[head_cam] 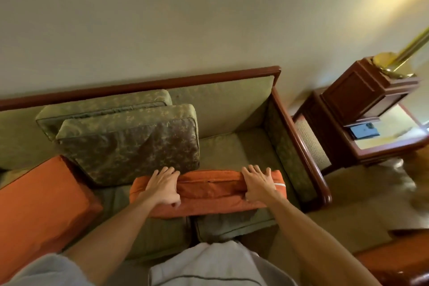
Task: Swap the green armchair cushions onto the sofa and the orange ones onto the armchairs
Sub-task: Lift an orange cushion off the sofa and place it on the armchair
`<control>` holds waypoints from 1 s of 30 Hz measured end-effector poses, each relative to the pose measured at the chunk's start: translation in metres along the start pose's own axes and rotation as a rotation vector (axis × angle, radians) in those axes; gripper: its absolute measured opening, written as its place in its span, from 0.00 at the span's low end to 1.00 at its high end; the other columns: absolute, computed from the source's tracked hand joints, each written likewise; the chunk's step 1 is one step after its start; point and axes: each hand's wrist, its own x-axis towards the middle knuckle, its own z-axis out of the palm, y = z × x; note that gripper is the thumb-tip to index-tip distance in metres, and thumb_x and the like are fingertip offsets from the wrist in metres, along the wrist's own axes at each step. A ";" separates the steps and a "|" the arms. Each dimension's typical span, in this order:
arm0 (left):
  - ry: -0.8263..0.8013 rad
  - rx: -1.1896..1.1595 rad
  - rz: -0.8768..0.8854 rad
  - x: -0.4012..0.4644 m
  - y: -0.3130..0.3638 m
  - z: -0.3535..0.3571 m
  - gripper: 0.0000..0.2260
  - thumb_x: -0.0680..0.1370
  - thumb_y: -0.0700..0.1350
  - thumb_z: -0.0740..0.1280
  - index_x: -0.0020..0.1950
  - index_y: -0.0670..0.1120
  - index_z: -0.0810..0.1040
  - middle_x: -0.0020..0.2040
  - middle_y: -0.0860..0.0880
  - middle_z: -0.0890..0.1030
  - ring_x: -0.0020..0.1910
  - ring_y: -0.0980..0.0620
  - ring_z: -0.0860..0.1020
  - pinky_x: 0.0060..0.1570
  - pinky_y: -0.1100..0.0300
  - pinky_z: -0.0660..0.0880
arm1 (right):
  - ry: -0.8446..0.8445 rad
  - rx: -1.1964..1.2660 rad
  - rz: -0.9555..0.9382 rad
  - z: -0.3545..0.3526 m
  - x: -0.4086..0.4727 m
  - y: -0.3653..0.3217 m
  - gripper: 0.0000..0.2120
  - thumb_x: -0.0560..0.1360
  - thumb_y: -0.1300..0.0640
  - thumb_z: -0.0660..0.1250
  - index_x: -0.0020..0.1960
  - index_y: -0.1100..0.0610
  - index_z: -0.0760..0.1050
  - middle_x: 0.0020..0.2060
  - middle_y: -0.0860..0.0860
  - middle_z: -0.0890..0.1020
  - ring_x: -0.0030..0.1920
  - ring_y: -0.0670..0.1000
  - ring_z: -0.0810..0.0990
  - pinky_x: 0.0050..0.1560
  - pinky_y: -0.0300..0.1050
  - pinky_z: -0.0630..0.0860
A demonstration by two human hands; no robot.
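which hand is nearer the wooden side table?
Right. The right hand grips the orange cushion at its end toward the side table; the left hand grips the far end.

A home or hotel sitting room: a wood-framed green sofa (232, 104) against a plain wall, a wooden side cabinet (362, 97) carrying a brass lamp (399, 60), carpeted floor (362, 195).

Sofa (234, 146) w/ 2 green cushions (130, 144), 2 orange cushions (209, 195) on seat.
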 end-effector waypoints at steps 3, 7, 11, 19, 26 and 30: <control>-0.023 0.036 0.118 0.008 0.011 -0.009 0.44 0.56 0.62 0.76 0.70 0.47 0.72 0.63 0.51 0.74 0.65 0.49 0.70 0.64 0.50 0.67 | 0.016 0.017 0.069 0.002 -0.027 0.009 0.37 0.68 0.48 0.75 0.72 0.52 0.63 0.69 0.53 0.69 0.71 0.57 0.65 0.70 0.68 0.58; -0.040 0.081 0.323 0.023 0.058 -0.039 0.30 0.52 0.62 0.76 0.50 0.53 0.76 0.50 0.55 0.77 0.54 0.51 0.77 0.50 0.54 0.71 | 0.108 0.073 0.218 0.013 -0.090 0.037 0.40 0.63 0.38 0.74 0.70 0.49 0.65 0.63 0.50 0.72 0.66 0.55 0.70 0.66 0.66 0.64; -0.049 0.198 0.544 0.029 0.137 -0.070 0.30 0.52 0.61 0.76 0.50 0.53 0.74 0.48 0.55 0.74 0.51 0.50 0.78 0.45 0.54 0.73 | 0.150 0.130 0.392 0.026 -0.173 0.065 0.43 0.61 0.36 0.73 0.70 0.51 0.66 0.63 0.50 0.73 0.64 0.55 0.71 0.63 0.62 0.67; -0.105 0.357 0.938 -0.021 0.346 -0.088 0.30 0.53 0.62 0.76 0.51 0.56 0.74 0.48 0.56 0.75 0.47 0.52 0.77 0.49 0.54 0.76 | 0.256 0.233 0.714 0.053 -0.377 0.120 0.34 0.61 0.35 0.69 0.62 0.48 0.68 0.54 0.45 0.72 0.58 0.51 0.70 0.57 0.58 0.67; -0.101 0.379 1.172 -0.103 0.554 -0.071 0.28 0.50 0.63 0.76 0.45 0.55 0.75 0.45 0.58 0.75 0.44 0.54 0.76 0.46 0.51 0.76 | 0.370 0.304 0.922 0.076 -0.569 0.198 0.36 0.60 0.38 0.74 0.63 0.47 0.68 0.50 0.42 0.67 0.58 0.49 0.69 0.54 0.54 0.63; -0.083 0.350 1.277 -0.151 0.656 -0.054 0.28 0.51 0.62 0.77 0.46 0.55 0.75 0.45 0.58 0.75 0.44 0.54 0.76 0.46 0.52 0.76 | 0.428 0.325 1.024 0.093 -0.665 0.244 0.35 0.60 0.38 0.76 0.62 0.45 0.68 0.51 0.43 0.70 0.58 0.49 0.69 0.57 0.55 0.64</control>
